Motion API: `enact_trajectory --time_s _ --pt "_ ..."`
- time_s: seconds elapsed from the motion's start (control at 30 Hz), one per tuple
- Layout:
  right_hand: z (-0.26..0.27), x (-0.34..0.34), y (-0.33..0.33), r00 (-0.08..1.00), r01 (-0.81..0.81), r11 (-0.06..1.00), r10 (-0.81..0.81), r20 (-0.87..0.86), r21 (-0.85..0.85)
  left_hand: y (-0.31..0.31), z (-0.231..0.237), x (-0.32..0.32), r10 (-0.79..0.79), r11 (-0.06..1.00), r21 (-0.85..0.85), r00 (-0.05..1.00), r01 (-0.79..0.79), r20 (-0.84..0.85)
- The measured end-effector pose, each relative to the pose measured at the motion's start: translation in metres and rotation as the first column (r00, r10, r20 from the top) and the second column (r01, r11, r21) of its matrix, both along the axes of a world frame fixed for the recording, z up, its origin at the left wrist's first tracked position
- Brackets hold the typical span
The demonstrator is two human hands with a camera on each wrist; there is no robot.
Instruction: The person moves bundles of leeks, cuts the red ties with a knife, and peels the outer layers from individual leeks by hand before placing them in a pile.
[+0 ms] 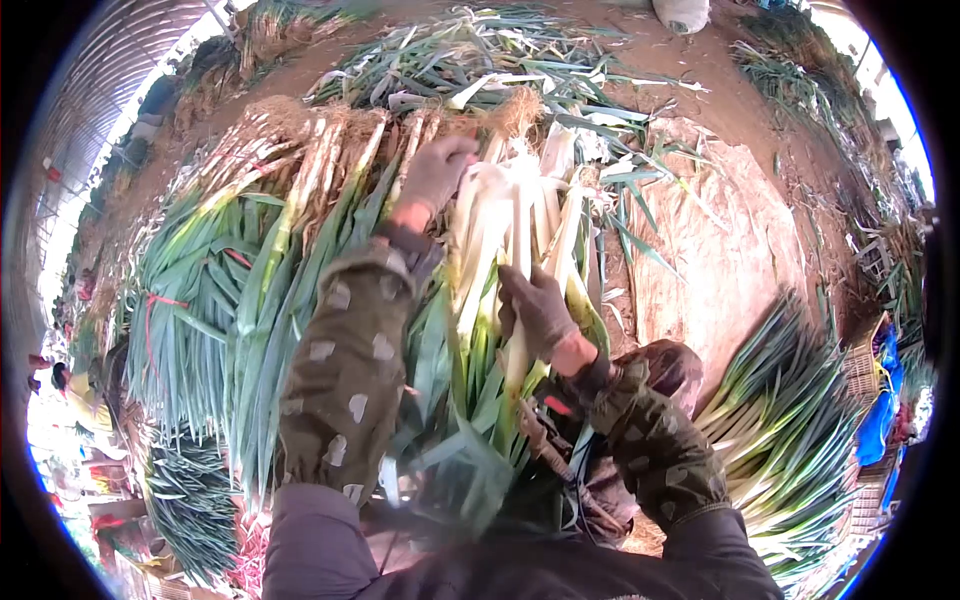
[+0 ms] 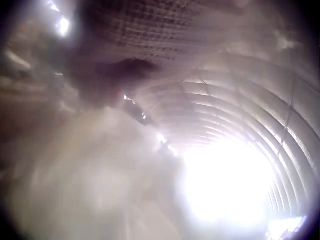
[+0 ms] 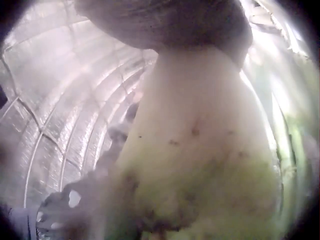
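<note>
My gloved right hand grips a thick leek by its shaft, with the white end pointing away from me and green leaves toward my lap. In the right wrist view, gloved fingers wrap round its pale shaft, which is green and dirt-specked lower down. Above the pile's upper left side is my gloved left hand, fingers pointing right toward the root ends and nothing visible in them. The left wrist view is blurred, with a pale shape close below the glove. More white-shafted leeks lie beneath and beside both hands.
Unpeeled leeks with brown roots lie at left, some tied with red string. Loose leaves heap up ahead. A tan sheet covers ground at right, near a fan of clean leeks and a wicker basket.
</note>
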State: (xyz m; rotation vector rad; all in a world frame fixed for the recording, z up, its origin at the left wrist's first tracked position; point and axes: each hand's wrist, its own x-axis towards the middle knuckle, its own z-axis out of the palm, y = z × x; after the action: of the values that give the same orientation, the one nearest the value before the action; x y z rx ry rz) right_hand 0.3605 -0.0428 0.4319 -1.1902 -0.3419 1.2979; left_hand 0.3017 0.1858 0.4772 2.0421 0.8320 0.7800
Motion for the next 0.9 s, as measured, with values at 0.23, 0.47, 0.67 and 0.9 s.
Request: enact_trajectory --time_s 0.23,0.47,0.67,0.9 --pt "0.004 -0.007 -0.022 0.997 0.018 0.999 -0.015 -0.078 0.044 0.067 -0.034 0.082 -0.248 0.893 0.172 0.772 0.416 -0.585" --pt "0.015 -0.001 -0.048 0.997 -0.06 0.998 0.06 -0.054 0.005 0.128 -0.041 0.048 0.195 0.86 0.378 0.464 0.343 -0.864" --pt "0.027 -0.005 -0.07 0.993 -0.115 0.993 0.115 -0.03 0.008 0.137 -0.038 0.012 0.141 0.941 0.267 0.476 0.208 -0.868" --pt "0.051 0.005 -0.106 0.991 -0.132 0.988 0.133 0.0 -0.077 0.121 -0.034 0.021 0.362 0.792 0.496 0.382 0.356 -0.851"
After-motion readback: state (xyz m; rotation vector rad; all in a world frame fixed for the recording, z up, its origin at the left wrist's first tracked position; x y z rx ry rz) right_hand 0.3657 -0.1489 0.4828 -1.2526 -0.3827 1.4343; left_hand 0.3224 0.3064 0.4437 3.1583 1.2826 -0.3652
